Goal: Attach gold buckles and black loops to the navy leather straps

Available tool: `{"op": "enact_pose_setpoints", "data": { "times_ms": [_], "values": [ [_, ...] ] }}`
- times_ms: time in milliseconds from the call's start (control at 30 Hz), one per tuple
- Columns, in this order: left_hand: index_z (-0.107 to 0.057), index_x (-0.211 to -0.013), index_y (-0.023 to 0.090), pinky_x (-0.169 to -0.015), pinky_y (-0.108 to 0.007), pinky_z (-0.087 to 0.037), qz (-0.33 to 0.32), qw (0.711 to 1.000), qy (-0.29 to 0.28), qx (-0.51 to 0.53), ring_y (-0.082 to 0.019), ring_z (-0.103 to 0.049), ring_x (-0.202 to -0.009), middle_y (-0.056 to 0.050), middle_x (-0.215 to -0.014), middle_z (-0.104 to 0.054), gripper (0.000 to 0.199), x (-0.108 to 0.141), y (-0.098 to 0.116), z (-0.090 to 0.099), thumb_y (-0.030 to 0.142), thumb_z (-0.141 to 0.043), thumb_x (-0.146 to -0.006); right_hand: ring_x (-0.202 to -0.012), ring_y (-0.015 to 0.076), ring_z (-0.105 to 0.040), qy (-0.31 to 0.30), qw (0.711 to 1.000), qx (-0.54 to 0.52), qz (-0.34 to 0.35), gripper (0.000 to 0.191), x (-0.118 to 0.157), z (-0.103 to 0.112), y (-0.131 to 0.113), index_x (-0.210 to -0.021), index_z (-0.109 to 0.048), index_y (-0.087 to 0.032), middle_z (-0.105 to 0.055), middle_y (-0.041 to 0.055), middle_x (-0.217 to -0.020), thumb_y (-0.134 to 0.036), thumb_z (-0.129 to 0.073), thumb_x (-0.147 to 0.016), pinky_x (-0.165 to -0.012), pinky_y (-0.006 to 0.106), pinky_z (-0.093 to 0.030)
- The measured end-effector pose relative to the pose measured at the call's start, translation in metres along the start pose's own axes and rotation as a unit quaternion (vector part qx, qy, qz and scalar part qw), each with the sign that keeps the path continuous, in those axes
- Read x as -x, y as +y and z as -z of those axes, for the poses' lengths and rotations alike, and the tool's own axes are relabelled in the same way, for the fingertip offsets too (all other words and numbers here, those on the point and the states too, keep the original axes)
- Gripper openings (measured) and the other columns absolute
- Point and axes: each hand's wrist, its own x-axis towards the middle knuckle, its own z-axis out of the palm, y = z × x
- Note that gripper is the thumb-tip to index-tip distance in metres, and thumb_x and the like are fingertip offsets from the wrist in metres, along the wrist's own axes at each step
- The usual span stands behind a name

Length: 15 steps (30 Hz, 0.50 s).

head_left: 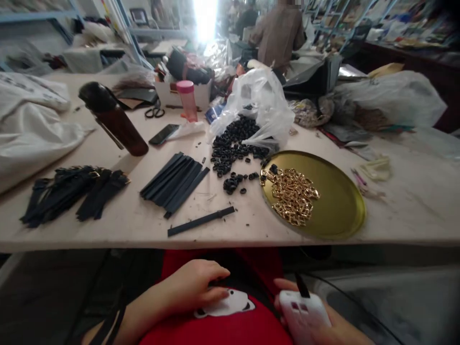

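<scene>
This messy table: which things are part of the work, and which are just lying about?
Probably part of the work:
the white handheld gadget in the right hand, with its black tip; black rings; gold buckles on the brass tray; black strips.

Probably just lying about:
scissors; phone; dark flask; pink-lidded bottle.

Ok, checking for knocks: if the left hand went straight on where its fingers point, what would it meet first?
Probably the right hand gripping the white handheld object, though depth is hard to judge from the left hand on the red top.
</scene>
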Motion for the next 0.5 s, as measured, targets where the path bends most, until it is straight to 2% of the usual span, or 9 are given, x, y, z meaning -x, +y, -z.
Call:
{"op": "enact_pose_setpoints", "data": {
  "times_ms": [67, 167, 267, 333, 400, 467, 500],
  "values": [
    [-0.059, -0.109, 0.020, -0.081, -0.030, -0.045, 0.007, 0.999, -0.037, 0.012, -0.023, -0.059, -0.092, -0.008, -0.102, -0.064, 0.039, -0.002, 0.001, -0.004, 0.042, -0.055, -0.076, -0.091, 0.0246, -0.061, 0.003, 0.999, -0.022, 0.034, 0.079, -0.006, -0.009, -0.012, -0.121, -0.049, -0.027, -0.061, 0.0069, -0.108, -0.035, -0.078, -0.048, -0.082, 0.038, -0.043],
    [-0.058, -0.111, 0.020, -0.086, -0.034, -0.042, 0.035, 0.997, -0.040, 0.059, -0.024, -0.056, -0.098, -0.009, -0.108, -0.062, 0.038, -0.006, 0.004, -0.009, 0.040, -0.051, -0.079, -0.093, 0.0225, -0.058, 0.020, 0.989, -0.068, 0.130, 0.074, -0.024, -0.030, -0.034, -0.121, -0.046, -0.030, -0.059, 0.0040, -0.111, -0.028, -0.075, -0.053, -0.084, 0.038, -0.042],
    [-0.051, -0.119, 0.020, -0.086, -0.034, -0.041, 0.059, 0.973, -0.032, 0.220, -0.023, -0.055, -0.099, -0.008, -0.113, -0.059, 0.047, -0.016, 0.014, -0.012, 0.044, -0.053, -0.078, -0.091, 0.0219, -0.058, 0.022, 0.966, -0.123, 0.226, 0.071, -0.043, -0.057, -0.049, -0.121, -0.046, -0.031, -0.062, 0.0012, -0.106, -0.027, -0.072, -0.056, -0.081, 0.038, -0.045],
    [-0.049, -0.119, 0.018, -0.080, -0.032, -0.043, 0.048, 0.922, -0.048, 0.382, -0.022, -0.055, -0.095, -0.008, -0.111, -0.059, 0.057, -0.024, 0.022, -0.015, 0.049, -0.058, -0.072, -0.090, 0.0227, -0.059, 0.032, 0.953, -0.144, 0.265, 0.069, -0.052, -0.074, -0.052, -0.124, -0.043, -0.032, -0.063, 0.0008, -0.106, -0.029, -0.068, -0.059, -0.080, 0.038, -0.046],
    [-0.050, -0.116, 0.016, -0.072, -0.027, -0.044, 0.029, 0.843, -0.082, 0.530, -0.020, -0.056, -0.088, -0.007, -0.104, -0.060, 0.065, -0.029, 0.027, -0.016, 0.052, -0.065, -0.064, -0.093, 0.0240, -0.058, 0.041, 0.944, -0.163, 0.283, 0.067, -0.059, -0.086, -0.049, -0.126, -0.041, -0.031, -0.063, 0.0014, -0.107, -0.032, -0.063, -0.063, -0.082, 0.040, -0.046],
    [-0.052, -0.113, 0.015, -0.070, -0.024, -0.042, 0.025, 0.773, -0.121, 0.623, -0.017, -0.055, -0.084, -0.005, -0.099, -0.061, 0.068, -0.030, 0.027, -0.017, 0.047, -0.073, -0.056, -0.097, 0.0248, -0.057, 0.037, 0.940, -0.181, 0.286, 0.063, -0.064, -0.092, -0.043, -0.126, -0.041, -0.030, -0.062, 0.0023, -0.110, -0.034, -0.059, -0.066, -0.086, 0.042, -0.044],
    [-0.053, -0.111, 0.015, -0.071, -0.024, -0.041, 0.028, 0.748, -0.138, 0.649, -0.017, -0.055, -0.083, -0.004, -0.097, -0.061, 0.068, -0.029, 0.025, -0.017, 0.043, -0.076, -0.054, -0.099, 0.0253, -0.057, 0.030, 0.941, -0.186, 0.282, 0.062, -0.065, -0.094, -0.038, -0.126, -0.041, -0.029, -0.060, 0.0031, -0.113, -0.034, -0.058, -0.067, -0.086, 0.042, -0.044]
  ]
}}
